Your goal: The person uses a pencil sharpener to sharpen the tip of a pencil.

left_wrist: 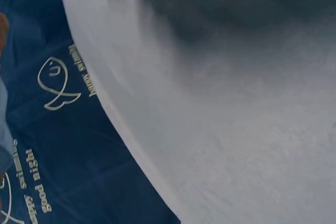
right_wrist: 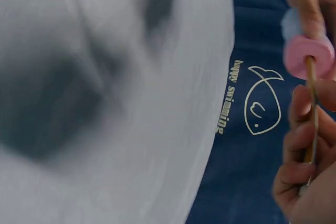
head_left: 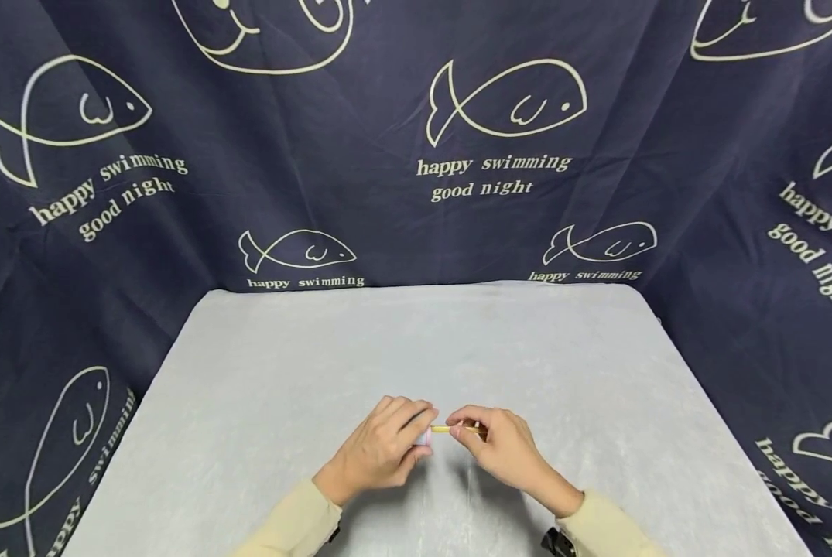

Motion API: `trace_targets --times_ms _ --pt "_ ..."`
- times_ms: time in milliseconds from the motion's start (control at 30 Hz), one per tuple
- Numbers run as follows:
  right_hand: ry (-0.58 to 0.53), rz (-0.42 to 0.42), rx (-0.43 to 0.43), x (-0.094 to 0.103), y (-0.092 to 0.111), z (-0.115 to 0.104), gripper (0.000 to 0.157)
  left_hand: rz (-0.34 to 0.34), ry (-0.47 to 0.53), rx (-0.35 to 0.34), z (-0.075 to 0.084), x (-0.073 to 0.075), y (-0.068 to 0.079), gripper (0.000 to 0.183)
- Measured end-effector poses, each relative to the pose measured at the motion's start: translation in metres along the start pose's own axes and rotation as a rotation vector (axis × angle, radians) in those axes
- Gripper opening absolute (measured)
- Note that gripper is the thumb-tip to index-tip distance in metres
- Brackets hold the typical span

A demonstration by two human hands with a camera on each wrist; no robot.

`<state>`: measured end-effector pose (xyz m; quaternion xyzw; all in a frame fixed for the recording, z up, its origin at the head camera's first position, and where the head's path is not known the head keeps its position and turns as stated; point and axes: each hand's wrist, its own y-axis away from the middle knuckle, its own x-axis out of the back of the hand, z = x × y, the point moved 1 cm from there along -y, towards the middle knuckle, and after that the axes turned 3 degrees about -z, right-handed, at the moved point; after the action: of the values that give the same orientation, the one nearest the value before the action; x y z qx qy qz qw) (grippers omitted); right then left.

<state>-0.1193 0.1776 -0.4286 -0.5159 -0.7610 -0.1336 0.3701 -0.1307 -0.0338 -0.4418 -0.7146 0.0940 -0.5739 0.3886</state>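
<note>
In the head view, my left hand (head_left: 382,442) grips a small pencil sharpener (head_left: 424,439) with a light blue body and a pink end. My right hand (head_left: 505,447) pinches a thin yellow pencil (head_left: 440,428), whose front end sits in the sharpener's hole. The right wrist view gives the round pink face (right_wrist: 295,57) of the sharpener, the pencil (right_wrist: 312,80) entering at its middle and curled fingers (right_wrist: 299,135) along the shaft. At the left edge of the left wrist view, part of the light blue body (left_wrist: 4,135) shows.
Both hands are above a table (head_left: 416,340) covered in pale grey cloth. Dark blue curtains (head_left: 388,170) printed with fish and lettering hang behind it and on both sides. Soft dark shadows fall on the cloth below the hands.
</note>
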Motion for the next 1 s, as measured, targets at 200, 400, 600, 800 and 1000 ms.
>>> trace_targets --times_ms 200,400,600,800,1000 --pt "0.328 0.252 0.421 -0.006 0.005 0.008 0.023 -0.084 0.173 0.186 -0.007 0.009 0.000 0.036" --pt "0.451 0.297 0.616 -0.008 0.004 0.016 0.032 -0.224 0.413 0.368 -0.009 0.018 -0.002 0.038" --pt "0.507 0.412 0.736 -0.011 -0.001 0.019 0.026 -0.299 0.612 0.495 -0.009 0.022 -0.007 0.035" --pt "0.532 0.502 0.763 -0.010 -0.005 0.018 0.026 -0.313 0.689 0.533 -0.011 0.023 -0.008 0.033" --pt "0.581 0.567 0.802 -0.006 -0.006 0.010 0.027 -0.348 0.744 0.575 -0.014 0.023 -0.009 0.029"
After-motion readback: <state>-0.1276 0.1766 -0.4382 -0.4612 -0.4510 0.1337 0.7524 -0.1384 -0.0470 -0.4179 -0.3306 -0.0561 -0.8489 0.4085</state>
